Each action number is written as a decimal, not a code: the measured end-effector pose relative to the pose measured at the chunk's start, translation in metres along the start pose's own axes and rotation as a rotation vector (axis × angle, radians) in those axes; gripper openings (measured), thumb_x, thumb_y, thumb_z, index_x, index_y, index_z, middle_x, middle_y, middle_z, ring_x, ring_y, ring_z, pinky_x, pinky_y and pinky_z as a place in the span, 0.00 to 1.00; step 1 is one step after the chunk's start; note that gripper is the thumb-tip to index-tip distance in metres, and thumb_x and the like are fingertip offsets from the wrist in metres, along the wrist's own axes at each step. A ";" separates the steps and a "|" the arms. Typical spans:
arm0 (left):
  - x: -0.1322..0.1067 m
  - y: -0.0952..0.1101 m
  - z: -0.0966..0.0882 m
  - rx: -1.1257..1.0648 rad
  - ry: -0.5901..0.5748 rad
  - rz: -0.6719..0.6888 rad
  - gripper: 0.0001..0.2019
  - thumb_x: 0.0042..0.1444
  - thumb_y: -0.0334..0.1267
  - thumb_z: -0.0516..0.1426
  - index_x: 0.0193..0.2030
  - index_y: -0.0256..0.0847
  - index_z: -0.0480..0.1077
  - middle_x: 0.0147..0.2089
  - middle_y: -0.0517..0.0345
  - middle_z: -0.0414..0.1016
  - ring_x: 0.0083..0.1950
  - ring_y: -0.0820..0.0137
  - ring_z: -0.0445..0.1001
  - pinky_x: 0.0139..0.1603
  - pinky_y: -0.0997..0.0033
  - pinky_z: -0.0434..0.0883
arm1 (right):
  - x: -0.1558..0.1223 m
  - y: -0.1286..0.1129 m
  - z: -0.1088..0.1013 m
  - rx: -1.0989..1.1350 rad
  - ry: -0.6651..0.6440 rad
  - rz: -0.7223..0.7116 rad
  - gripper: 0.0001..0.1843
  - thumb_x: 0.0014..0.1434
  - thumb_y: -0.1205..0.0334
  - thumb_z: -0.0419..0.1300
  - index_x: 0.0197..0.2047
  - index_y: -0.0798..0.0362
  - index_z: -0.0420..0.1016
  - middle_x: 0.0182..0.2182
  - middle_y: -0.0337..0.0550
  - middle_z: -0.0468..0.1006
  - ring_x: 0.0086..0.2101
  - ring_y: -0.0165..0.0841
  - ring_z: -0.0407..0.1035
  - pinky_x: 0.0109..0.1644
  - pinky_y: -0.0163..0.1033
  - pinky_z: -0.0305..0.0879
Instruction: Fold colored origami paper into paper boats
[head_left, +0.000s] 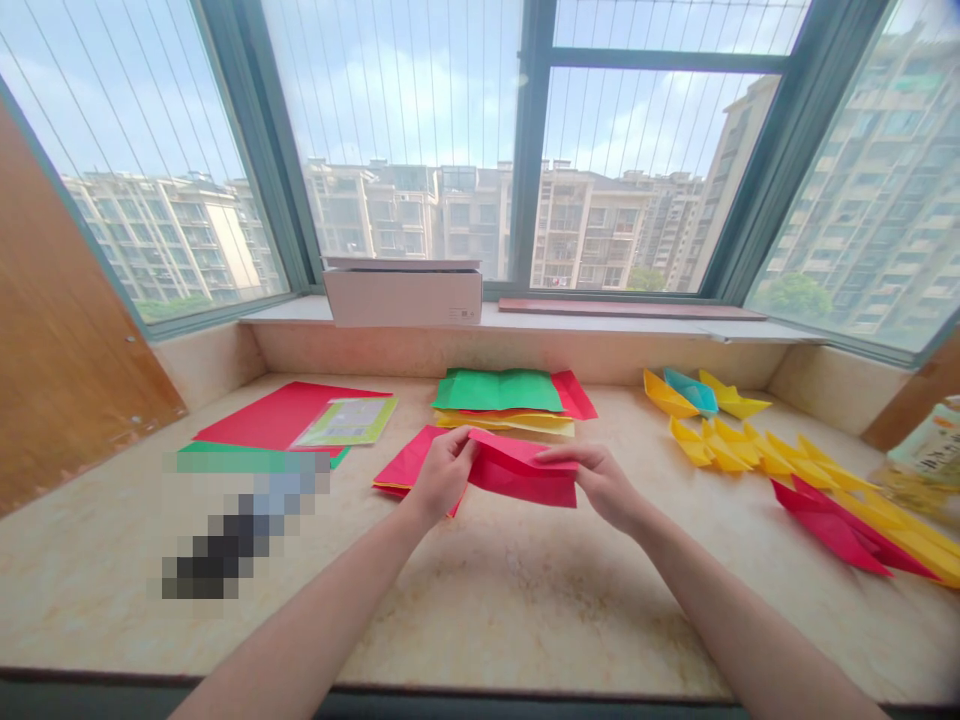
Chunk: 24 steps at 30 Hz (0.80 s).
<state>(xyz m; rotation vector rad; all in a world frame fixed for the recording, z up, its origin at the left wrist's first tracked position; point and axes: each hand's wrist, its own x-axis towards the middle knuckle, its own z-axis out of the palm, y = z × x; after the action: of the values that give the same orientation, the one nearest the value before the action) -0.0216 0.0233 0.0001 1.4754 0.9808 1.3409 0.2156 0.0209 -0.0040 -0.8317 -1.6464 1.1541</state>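
A folded red sheet of paper [525,478] is held above the stone counter between my two hands. My left hand [448,465] pinches its left end, and my right hand [596,480] grips the upper right edge. The paper's long upper edge gapes a little, showing a fold. Just behind my left hand lies a stack of folded red paper [407,458] with a yellow edge showing. Beyond the held sheet rests a pile of creased sheets, with green paper [501,390] on top and red and yellow below.
Folded yellow paper boats [724,445], a blue one [691,390] and red ones [829,530] stand at the right, near a plastic container [930,460]. Flat red sheets [289,415] and a clear packet [349,420] lie left. A pixelated patch hides something. A white box [403,295] sits on the sill.
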 end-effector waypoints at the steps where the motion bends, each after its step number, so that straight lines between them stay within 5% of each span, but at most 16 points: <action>1: 0.000 0.001 0.000 -0.001 -0.002 -0.014 0.17 0.56 0.52 0.59 0.33 0.38 0.73 0.32 0.55 0.77 0.36 0.65 0.74 0.36 0.71 0.70 | 0.000 -0.002 0.001 -0.032 -0.010 -0.009 0.15 0.54 0.65 0.58 0.39 0.48 0.85 0.41 0.45 0.85 0.42 0.41 0.77 0.44 0.44 0.73; 9: -0.006 0.012 0.004 -0.004 0.002 -0.081 0.21 0.58 0.56 0.56 0.39 0.37 0.74 0.34 0.55 0.78 0.36 0.65 0.75 0.36 0.71 0.70 | -0.001 -0.003 0.001 -0.133 -0.064 -0.066 0.22 0.52 0.69 0.53 0.45 0.47 0.84 0.45 0.44 0.83 0.45 0.41 0.75 0.46 0.45 0.73; 14: -0.004 0.009 0.008 -0.010 0.041 -0.109 0.15 0.52 0.45 0.64 0.41 0.37 0.73 0.36 0.54 0.79 0.37 0.67 0.76 0.38 0.71 0.71 | -0.001 -0.004 -0.003 -0.118 -0.094 -0.121 0.18 0.61 0.56 0.56 0.50 0.48 0.81 0.51 0.46 0.79 0.52 0.45 0.71 0.56 0.50 0.67; 24: -0.002 0.005 0.006 -0.007 0.013 -0.117 0.16 0.55 0.51 0.61 0.33 0.38 0.74 0.30 0.58 0.76 0.33 0.69 0.73 0.36 0.71 0.69 | 0.009 0.012 -0.003 0.098 0.202 0.079 0.22 0.55 0.48 0.67 0.50 0.48 0.80 0.40 0.45 0.84 0.42 0.42 0.78 0.47 0.46 0.74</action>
<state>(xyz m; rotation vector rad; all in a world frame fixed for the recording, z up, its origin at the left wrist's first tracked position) -0.0162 0.0192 0.0039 1.3841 1.0530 1.2697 0.2150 0.0338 -0.0121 -0.9250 -1.3922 1.1559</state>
